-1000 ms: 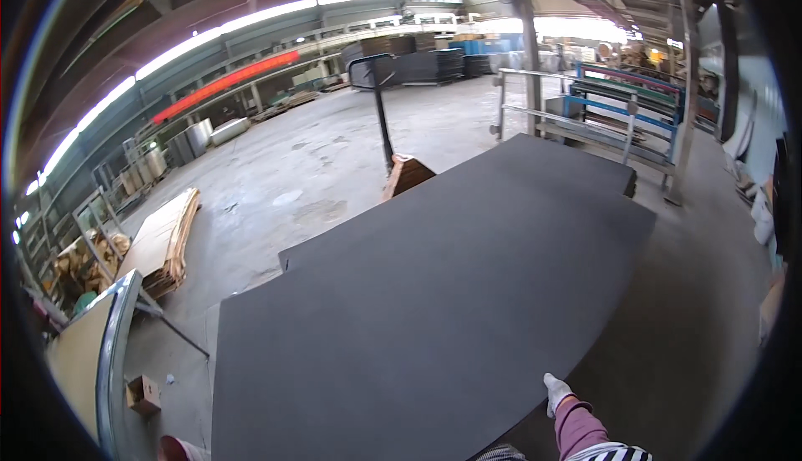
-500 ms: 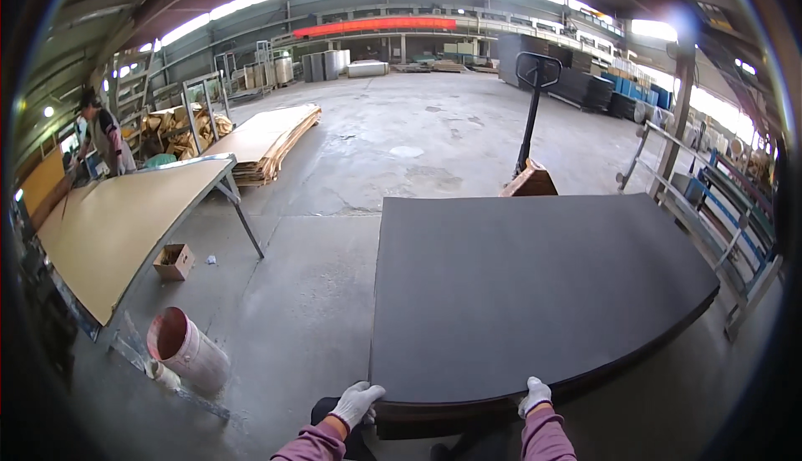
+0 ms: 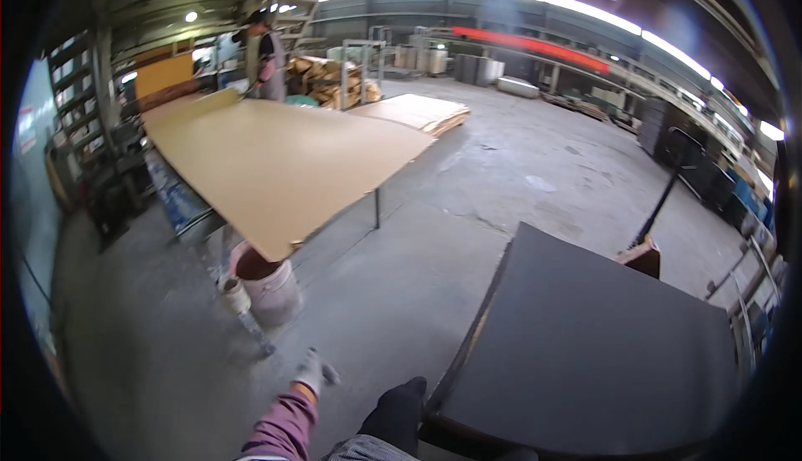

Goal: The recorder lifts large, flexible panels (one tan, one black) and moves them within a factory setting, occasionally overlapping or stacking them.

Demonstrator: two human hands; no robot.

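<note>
My left hand (image 3: 316,371), in a whitish work glove, hangs over the floor with its fingers apart and nothing in them. It is off to the left of the stack of dark sheets (image 3: 593,340), not touching it. My right hand is out of the view. Ahead of my left hand stands a pinkish bucket (image 3: 276,298) with a stained inside. Above it juts a corner of a large tan sheet (image 3: 292,156) lying on a work table. At the table's far end a person (image 3: 271,64) stands by the sheet.
A pile of tan sheets (image 3: 418,112) lies on the floor beyond the table. Behind the dark stack a pallet jack handle (image 3: 664,198) rises beside a wooden block (image 3: 642,256). Metal railings (image 3: 752,281) stand at the right. A pipe-like table leg (image 3: 251,327) lies beside the bucket.
The view has swung left. My left hand has let go of the dark stack's near edge, and my right hand has left the view. The tan sheet now overhangs the table toward me.
</note>
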